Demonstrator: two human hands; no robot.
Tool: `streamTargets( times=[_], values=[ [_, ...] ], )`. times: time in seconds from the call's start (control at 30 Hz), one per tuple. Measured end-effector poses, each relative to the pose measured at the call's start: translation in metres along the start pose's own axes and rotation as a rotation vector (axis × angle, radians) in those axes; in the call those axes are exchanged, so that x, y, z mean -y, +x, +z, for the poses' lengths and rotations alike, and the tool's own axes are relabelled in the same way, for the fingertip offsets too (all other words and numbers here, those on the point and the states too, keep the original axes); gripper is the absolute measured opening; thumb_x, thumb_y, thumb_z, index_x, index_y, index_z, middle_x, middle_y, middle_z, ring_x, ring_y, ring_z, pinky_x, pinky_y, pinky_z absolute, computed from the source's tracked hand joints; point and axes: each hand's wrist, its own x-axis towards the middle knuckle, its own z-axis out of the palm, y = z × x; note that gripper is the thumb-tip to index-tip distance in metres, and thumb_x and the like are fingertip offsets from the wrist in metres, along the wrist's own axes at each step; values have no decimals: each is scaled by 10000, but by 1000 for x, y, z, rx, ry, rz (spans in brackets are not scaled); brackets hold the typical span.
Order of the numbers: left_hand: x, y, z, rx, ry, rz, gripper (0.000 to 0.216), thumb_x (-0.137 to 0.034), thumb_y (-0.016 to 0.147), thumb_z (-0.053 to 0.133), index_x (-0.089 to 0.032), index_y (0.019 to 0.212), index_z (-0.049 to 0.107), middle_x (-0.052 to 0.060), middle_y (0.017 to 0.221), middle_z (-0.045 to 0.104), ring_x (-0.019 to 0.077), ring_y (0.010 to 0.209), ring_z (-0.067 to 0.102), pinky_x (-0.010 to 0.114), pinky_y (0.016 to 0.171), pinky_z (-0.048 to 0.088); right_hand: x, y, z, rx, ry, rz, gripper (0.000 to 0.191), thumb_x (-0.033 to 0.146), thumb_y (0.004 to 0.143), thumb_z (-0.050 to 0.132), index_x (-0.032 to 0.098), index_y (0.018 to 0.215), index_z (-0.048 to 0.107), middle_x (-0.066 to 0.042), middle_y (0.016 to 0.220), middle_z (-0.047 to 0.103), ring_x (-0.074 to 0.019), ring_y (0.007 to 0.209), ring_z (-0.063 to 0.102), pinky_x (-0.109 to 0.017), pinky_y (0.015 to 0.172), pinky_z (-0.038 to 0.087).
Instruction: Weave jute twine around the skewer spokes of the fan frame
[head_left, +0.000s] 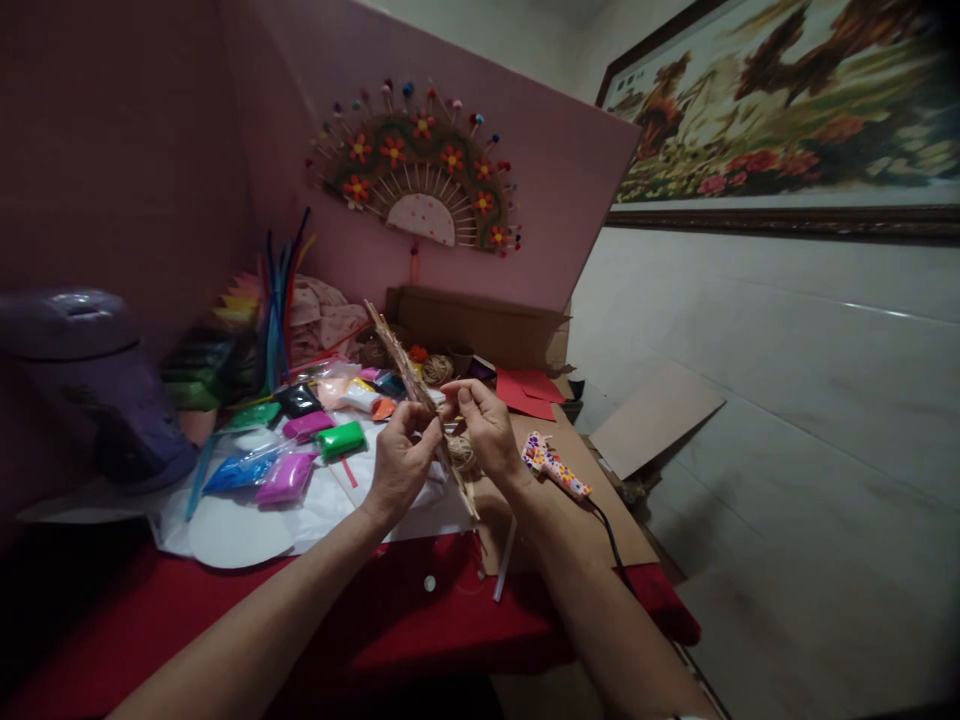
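A slanting bundle of thin sticks, wrapped along part of its length with what looks like rough twine, is in my left hand. That hand's thumb and fingers close round its middle, and the stick ends show below. My right hand is beside the bundle with thumb and fingertips pinched together. Whatever is between those fingertips is too fine to make out. Just under my hands lies a ball of twine, partly hidden by them. A flower-patterned glue gun rests to the right of my right hand.
Packets of coloured clay cover the left side, near a white disc. A purple bin stands far left. Cardboard lies under the glue gun, with red paper behind. A decorated fan hangs on a pink panel.
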Motion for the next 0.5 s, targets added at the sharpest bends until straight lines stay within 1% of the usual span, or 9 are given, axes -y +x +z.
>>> streamTargets(
  times=[0.1,0.2,0.33,0.5],
  values=[
    [2,0,0,-6,29,13,221,-337,796,620,-188,722,474,-52,653,456,80,551,458,194,505,384,0,1,1,-1,36,-10,262,409,910,419,202,950,575,16,702,540,-101,623,539,-208,555,463],
    [4,0,-1,-4,55,24,212,-332,795,621,-185,732,481,-47,671,467,81,562,468,192,512,390,2,-1,2,-13,25,-39,227,378,919,400,219,989,546,25,696,534,-102,611,539,-215,560,465],
    [3,0,-1,14,67,29,192,-318,805,604,-185,739,483,-44,670,474,83,562,472,194,513,393,5,-4,3,-7,-71,-101,193,290,915,384,239,1032,528,37,680,522,-100,591,513,-212,563,440],
    [0,1,0,5,60,21,182,-295,793,602,-189,717,476,-51,642,468,80,533,454,192,496,386,9,-6,3,4,-196,-170,249,194,877,386,253,1068,535,41,676,501,-107,614,492,-219,605,423]
  ],
)
